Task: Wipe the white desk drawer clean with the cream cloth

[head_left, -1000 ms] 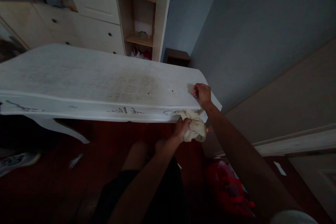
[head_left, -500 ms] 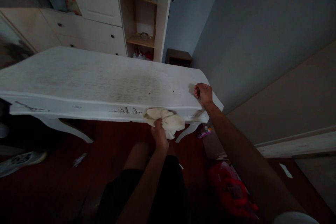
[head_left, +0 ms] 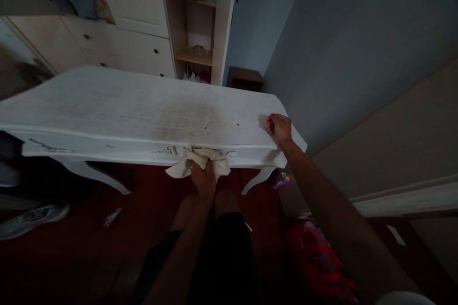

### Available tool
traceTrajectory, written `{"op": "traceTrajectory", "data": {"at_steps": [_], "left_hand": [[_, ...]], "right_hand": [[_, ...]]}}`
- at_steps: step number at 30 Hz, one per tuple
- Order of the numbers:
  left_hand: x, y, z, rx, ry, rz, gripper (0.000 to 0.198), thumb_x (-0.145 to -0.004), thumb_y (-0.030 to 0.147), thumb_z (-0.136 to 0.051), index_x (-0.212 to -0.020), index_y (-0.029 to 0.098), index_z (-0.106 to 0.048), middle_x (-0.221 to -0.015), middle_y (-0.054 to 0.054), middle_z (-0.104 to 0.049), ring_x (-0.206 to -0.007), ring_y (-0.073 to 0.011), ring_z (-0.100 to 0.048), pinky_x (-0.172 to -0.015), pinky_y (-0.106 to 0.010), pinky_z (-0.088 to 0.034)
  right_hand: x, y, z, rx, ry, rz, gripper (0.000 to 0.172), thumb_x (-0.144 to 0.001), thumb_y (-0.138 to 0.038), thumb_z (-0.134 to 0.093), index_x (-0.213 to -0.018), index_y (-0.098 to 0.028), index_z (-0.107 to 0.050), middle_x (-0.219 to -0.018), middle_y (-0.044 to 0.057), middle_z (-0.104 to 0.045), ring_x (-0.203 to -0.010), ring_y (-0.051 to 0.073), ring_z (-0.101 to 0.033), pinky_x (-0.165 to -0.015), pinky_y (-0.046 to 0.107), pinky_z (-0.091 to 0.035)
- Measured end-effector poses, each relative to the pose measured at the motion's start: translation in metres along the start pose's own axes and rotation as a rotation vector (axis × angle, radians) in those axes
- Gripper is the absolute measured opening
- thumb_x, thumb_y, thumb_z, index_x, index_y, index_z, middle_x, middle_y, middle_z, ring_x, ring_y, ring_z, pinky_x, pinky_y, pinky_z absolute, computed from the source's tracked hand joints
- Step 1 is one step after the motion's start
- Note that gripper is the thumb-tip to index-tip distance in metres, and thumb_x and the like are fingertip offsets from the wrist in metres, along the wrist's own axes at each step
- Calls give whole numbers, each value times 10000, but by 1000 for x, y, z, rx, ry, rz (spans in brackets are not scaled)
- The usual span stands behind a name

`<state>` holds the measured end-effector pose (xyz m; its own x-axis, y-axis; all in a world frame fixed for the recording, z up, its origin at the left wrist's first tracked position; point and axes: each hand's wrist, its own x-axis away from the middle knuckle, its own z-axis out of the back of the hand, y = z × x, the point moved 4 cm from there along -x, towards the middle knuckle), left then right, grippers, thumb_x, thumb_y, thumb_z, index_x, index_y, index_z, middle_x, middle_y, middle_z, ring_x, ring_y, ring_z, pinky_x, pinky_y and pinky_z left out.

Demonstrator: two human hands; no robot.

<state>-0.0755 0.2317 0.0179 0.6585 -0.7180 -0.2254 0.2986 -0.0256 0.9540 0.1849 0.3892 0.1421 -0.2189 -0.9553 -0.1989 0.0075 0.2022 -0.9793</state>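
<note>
A worn white table (head_left: pixel 107 105) with a stained top stands in front of me. My left hand (head_left: pixel 202 177) is closed on a cream cloth (head_left: pixel 200 159) and presses it against the table's front edge, near the middle. My right hand (head_left: pixel 278 128) is closed in a fist and rests on the table's right front corner. Whether anything is inside that fist is hidden.
Dark red floor lies below, with a red bag (head_left: pixel 318 262) at the lower right and a shoe (head_left: pixel 32 217) at the left. A cream cabinet with drawers and open shelves (head_left: pixel 193 24) stands behind the table. A grey wall (head_left: pixel 358 47) is on the right.
My left hand has slid the cloth leftward along the table's front edge, from near the right corner to the middle. My right hand has stayed on the corner.
</note>
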Motion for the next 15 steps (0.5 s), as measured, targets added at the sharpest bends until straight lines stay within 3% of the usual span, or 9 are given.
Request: {"op": "traceTrajectory", "data": {"at_steps": [3, 6, 10, 15], "left_hand": [[19, 8, -17, -106, -97, -14, 182, -795, 326, -568, -934, 208, -571, -993, -131, -678, -1027, -305, -624, -951, -448, -466], [34, 16, -35, -88, -261, -34, 152, -809, 294, -555, -932, 207, -576, -977, -124, -679, -994, -295, -632, -925, -426, -474], [48, 19, -49, 34, -391, 46, 188, -817, 276, -536, -974, 197, -604, -987, -103, -686, -958, -263, -638, -910, -389, -476], [71, 26, -68, 150, -638, 170, 246, -804, 238, -550, -1028, 203, -645, -1036, -84, -703, -988, -256, -644, -951, -375, -456]], "right_hand": [[-1, 1, 0, 2, -5, 8, 217, -755, -310, -631, -590, -170, -609, -416, -42, -558, -319, 51, -425, -302, 157, -283], [-1, 2, 1, 14, 3, 0, 226, -762, -317, -629, -591, -171, -607, -414, -41, -557, -315, 50, -419, -301, 159, -279], [-1, 1, 1, 18, 11, -11, 227, -777, -310, -621, -599, -171, -607, -418, -38, -559, -320, 51, -422, -306, 158, -282], [0, 0, 0, 15, 0, -4, 260, -779, -356, -647, -596, -182, -585, -425, -43, -553, -324, 49, -422, -311, 159, -286]]}}
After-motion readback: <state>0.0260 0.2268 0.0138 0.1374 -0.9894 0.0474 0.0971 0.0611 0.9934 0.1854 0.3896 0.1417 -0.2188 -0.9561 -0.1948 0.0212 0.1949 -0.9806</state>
